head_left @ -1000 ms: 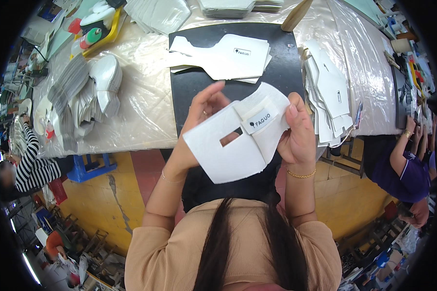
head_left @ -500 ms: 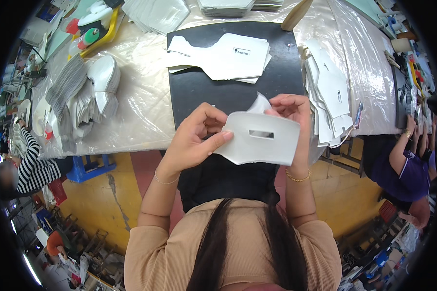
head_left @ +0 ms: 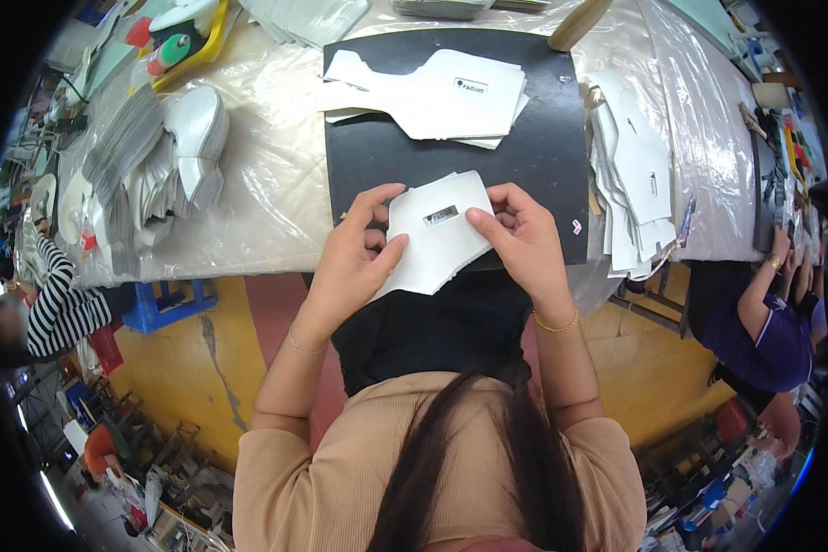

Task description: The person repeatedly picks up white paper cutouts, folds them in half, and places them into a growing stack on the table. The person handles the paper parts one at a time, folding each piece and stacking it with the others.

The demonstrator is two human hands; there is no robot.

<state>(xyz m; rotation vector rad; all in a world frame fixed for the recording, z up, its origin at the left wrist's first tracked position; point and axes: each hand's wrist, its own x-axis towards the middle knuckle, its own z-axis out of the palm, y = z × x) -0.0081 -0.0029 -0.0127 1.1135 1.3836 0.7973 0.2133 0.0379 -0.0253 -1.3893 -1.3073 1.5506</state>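
Your L hand (head_left: 354, 253) & R hand (head_left: 526, 241) both grip the thin, matte white piece (head_left: 423, 253) at its sides, thumbs on its face, over the near edge of the smooth blk board (head_left: 363, 179). It's angular w/ a small rect. label (head_left: 441, 216); beyond, flat, narrow-necked white cutouts (head_left: 432, 110) lie stacked on the board, w/ crinkly clear plastic (head_left: 267, 175) to the L.

The white piece (head_left: 420, 255) now shows the label (head_left: 442, 217) through its slot (head_left: 439, 215)

held piece (head_left: 432, 247): white | mat (head_left: 538, 155): black | sleeve (head_left: 57, 299): black-and-white stripes | stool (head_left: 159, 311): blue
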